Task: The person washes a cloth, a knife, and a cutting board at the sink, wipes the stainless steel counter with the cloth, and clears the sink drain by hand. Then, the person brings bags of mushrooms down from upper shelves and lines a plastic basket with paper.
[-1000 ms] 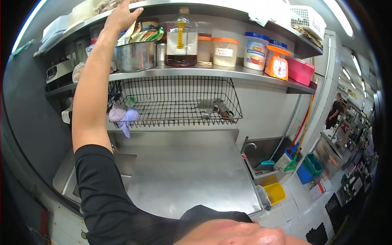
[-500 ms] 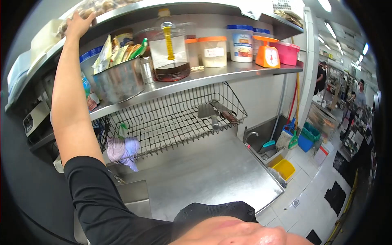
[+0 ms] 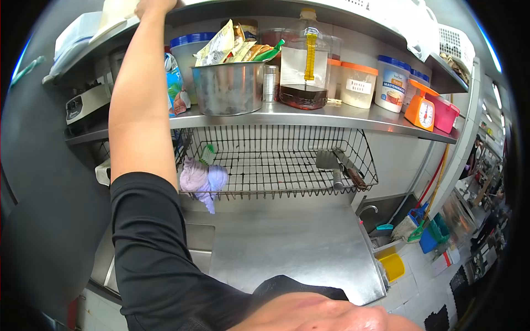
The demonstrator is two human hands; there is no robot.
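Note:
My left arm stretches up across the left side, and my left hand [image 3: 156, 5] is at the edge of the upper steel shelf [image 3: 221, 12]. The top of the frame cuts off its fingers, so their shape and anything in them are hidden. Just left of the hand stands a cream-coloured container [image 3: 116, 14]. Below and to the right, a steel pot [image 3: 229, 91] filled with packets [image 3: 218, 44] sits on the lower shelf [image 3: 331, 117]. My right hand is out of sight.
A bottle of dark liquid [image 3: 303, 96], a mayonnaise tub [image 3: 393, 83] and an orange scale [image 3: 420, 110] line the lower shelf. Beneath hangs a wire rack [image 3: 276, 160] with cloths [image 3: 201, 179] and a spatula [image 3: 328, 163], above a steel counter [image 3: 287, 243].
My view has swung left and down, so the shelves sit further right. My left hand was spread by a bag of round brown items; now its fingers and that bag are out of frame.

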